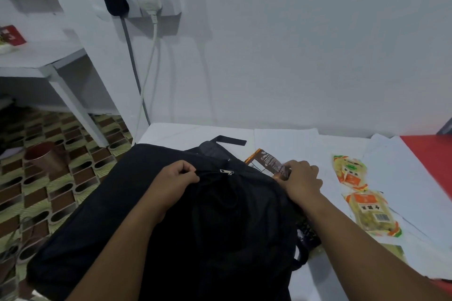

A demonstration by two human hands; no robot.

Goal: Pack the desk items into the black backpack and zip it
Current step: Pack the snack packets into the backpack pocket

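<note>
I take the black backpack (137,203) as my landmark: it lies across the near left part of the white-covered desk (281,144), its left side hanging over the desk's edge above the patterned floor. On its upper face my left hand (176,178) has its fingers curled in, pinching the fabric just left of the silver zipper pull (227,172). At the backpack's right edge my right hand (302,183) grips a brown snack packet (267,164), fingers bent over its near end; the packet juts away from the bag toward the wall. Right of the backpack, apart from it, two orange-and-yellow food packets (362,193) lie flat on the desk. A dark object sits tucked against the bag's lower right side; I cannot tell what it is. A black strap (231,140) lies on the desk behind the backpack.
</note>
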